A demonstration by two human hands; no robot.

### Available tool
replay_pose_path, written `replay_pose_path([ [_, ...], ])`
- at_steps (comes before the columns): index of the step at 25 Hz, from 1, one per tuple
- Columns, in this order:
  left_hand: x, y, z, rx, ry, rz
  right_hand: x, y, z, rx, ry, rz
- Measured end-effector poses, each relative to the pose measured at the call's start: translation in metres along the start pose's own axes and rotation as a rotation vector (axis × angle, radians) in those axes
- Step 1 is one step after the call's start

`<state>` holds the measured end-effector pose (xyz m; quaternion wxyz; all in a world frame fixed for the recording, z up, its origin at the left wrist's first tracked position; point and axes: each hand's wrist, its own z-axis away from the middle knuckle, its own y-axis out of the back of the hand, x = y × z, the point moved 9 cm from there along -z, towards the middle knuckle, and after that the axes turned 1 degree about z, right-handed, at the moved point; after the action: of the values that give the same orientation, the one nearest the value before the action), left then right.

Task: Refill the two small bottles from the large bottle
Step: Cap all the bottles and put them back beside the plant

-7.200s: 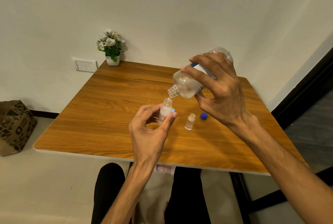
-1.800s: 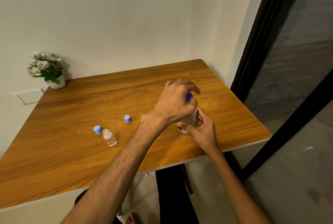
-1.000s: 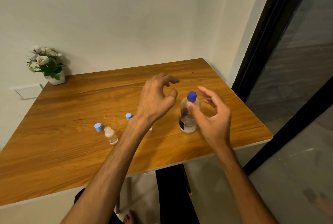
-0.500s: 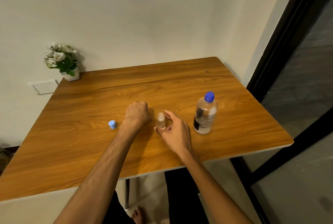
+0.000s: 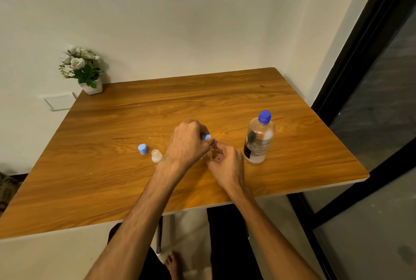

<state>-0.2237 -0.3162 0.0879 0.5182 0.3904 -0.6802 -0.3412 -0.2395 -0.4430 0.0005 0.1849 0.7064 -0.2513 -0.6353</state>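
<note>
Two hands meet mid-table: my left hand [image 5: 189, 144] pinches a light blue cap [image 5: 206, 137] above the small clear bottle [image 5: 210, 154] my right hand [image 5: 225, 165] grips, tall blue-capped clear bottle [image 5: 258, 140] standing just right.

3 bottles and 2 loose-looking caps on the wooden table

The large bottle [image 5: 258, 141] stands upright at the right, clear, with a dark blue cap screwed on and a black-and-white label. 1 small bottle [image 5: 156, 156] stands uncapped left of centre, its light blue cap [image 5: 142, 149] just beside it. The other small bottle [image 5: 210, 154] sits mostly hidden between 2 hands, a second light blue cap [image 5: 206, 137] just above it.
</note>
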Motion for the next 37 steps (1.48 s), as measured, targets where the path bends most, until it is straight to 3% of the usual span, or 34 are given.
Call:
replay_pose_path([
  [5,0.009,-0.002,0.006,-0.049,-0.13,-0.09,-0.001,0.002,-0.001,0.015,0.013,-0.015],
  [9,0.022,-0.003,0.015,-0.197,-0.256,0.029,0.0,0.004,-0.002,0.019,0.008,0.004],
  [13,0.011,0.005,0.012,-0.066,-0.15,-0.032,-0.003,0.006,-0.002,0.033,0.039,0.004],
  [17,0.025,0.004,0.016,-0.167,-0.225,0.079,-0.001,0.006,-0.003,0.028,0.04,0.01],
  [20,0.016,0.007,0.013,-0.051,-0.177,0.025,0.0,0.003,-0.004,0.014,0.04,0.0],
  [24,0.018,-0.001,0.011,-0.145,-0.248,0.018,0.001,0.002,-0.004,-0.013,0.03,-0.018],
  [27,0.021,0.007,0.014,-0.08,-0.273,0.062,0.003,-0.001,-0.004,-0.011,0.023,-0.013],
  [32,0.003,-0.003,0.011,-0.022,-0.117,0.065,0.005,-0.003,-0.005,-0.036,0.025,-0.008],
  [37,0.014,-0.004,0.014,-0.085,-0.259,0.144,0.006,-0.007,-0.009,-0.101,0.025,-0.05],
])
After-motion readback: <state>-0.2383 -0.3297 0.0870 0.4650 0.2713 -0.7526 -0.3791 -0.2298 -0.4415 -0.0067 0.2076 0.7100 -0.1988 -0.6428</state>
